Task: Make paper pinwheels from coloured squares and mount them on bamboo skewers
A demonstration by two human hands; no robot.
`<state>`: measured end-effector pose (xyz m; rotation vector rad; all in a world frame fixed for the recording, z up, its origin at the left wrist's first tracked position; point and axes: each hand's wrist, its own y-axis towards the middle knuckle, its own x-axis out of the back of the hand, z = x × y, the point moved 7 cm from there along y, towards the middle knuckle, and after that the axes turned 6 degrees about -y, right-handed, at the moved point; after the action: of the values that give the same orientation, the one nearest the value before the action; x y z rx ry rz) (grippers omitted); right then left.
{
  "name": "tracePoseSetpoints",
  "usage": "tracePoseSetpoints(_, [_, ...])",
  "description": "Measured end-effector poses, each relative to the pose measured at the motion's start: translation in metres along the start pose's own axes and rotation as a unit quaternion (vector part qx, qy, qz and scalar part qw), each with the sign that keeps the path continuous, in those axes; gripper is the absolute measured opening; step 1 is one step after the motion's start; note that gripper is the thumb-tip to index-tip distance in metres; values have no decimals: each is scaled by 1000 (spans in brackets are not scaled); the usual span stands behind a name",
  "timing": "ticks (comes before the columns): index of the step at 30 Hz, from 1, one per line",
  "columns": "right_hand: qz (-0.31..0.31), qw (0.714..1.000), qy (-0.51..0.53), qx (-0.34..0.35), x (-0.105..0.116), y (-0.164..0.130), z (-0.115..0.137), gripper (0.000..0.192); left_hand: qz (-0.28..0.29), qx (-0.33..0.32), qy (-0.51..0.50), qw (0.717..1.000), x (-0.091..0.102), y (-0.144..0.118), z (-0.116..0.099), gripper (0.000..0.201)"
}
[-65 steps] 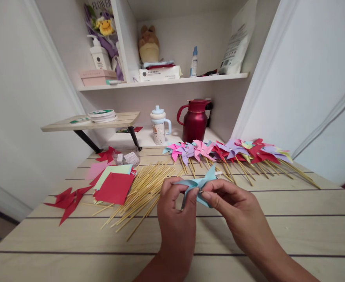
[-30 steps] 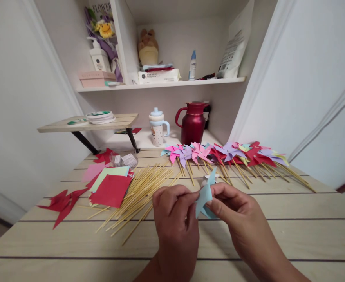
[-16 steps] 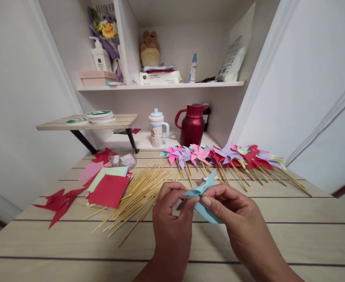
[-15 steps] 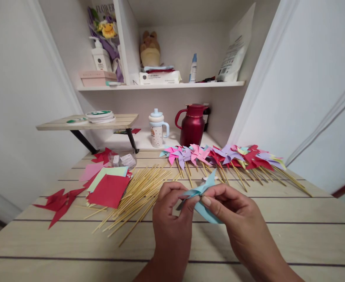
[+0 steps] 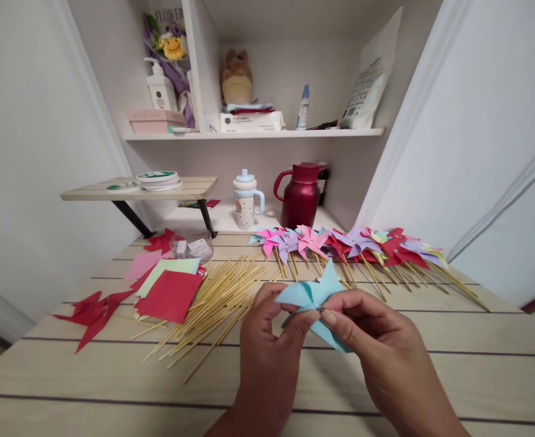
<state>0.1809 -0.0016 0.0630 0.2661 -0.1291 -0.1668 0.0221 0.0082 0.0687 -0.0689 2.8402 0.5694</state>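
A light blue paper pinwheel (image 5: pixel 311 294) is held between both hands above the front middle of the table. My left hand (image 5: pixel 274 334) pinches it from the left, thumb near the centre where the blades meet. From the right, my right hand (image 5: pixel 371 334) grips it with thumb and index finger at the centre; a tiny dark thing shows at those fingertips, too small to make out. To the left of my hands lies a loose heap of thin wooden sticks (image 5: pixel 224 297). Beyond my hands, finished pinwheels on sticks (image 5: pixel 313 241) lie in a row.
Red paper squares (image 5: pixel 169 295) and a folded red pinwheel (image 5: pixel 92 312) lie at the left. Small clear boxes (image 5: pixel 198 249) sit behind them. A dark red jug (image 5: pixel 300 197) and a cup (image 5: pixel 245 203) stand at the back, beside a raised wooden shelf (image 5: pixel 194 186).
The blue pinwheel has tilted so that its face shows more, and its blades look more spread. Both hands have shifted slightly right and keep their pinch; the view has moved a little.
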Motion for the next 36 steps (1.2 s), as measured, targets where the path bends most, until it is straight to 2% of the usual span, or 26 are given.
tracePoseSetpoints(4, [7,1000,7,-6,-1,0,-3,19,33,-18,18,999,-3,1,-3,4])
tracePoseSetpoints(12, [7,1000,-9,8,0,1,-4,19,16,-23,45,999,-3,1,-6,3])
tracePoseSetpoints(14, [5,1000,-19,10,0,2,-5,19,5,4,26,1000,-3,1,1,5])
tracePoseSetpoints(17, [16,999,-29,1,-3,5,-10,21,-17,97,-19,995,0,1,21,16])
tracePoseSetpoints(21, [71,996,-38,-31,-16,15,-25,24,-65,207,-56,975,12,4,49,19])
tracePoseSetpoints(23, [82,995,-27,-40,-20,20,-32,24,-96,216,-35,971,21,7,58,17])
tracePoseSetpoints(26, [63,998,-19,-25,-19,26,-39,22,-130,189,-20,973,34,14,64,15])
tracePoseSetpoints(28, [78,992,-101,-14,-20,27,-43,19,-142,174,-8,974,42,18,68,15])
tracePoseSetpoints(32, [120,941,-315,-7,-21,26,-55,8,-142,173,-7,975,49,23,73,18])
tracePoseSetpoints(36, [126,924,-360,-10,-17,24,-60,13,-124,187,-21,974,47,24,72,19])
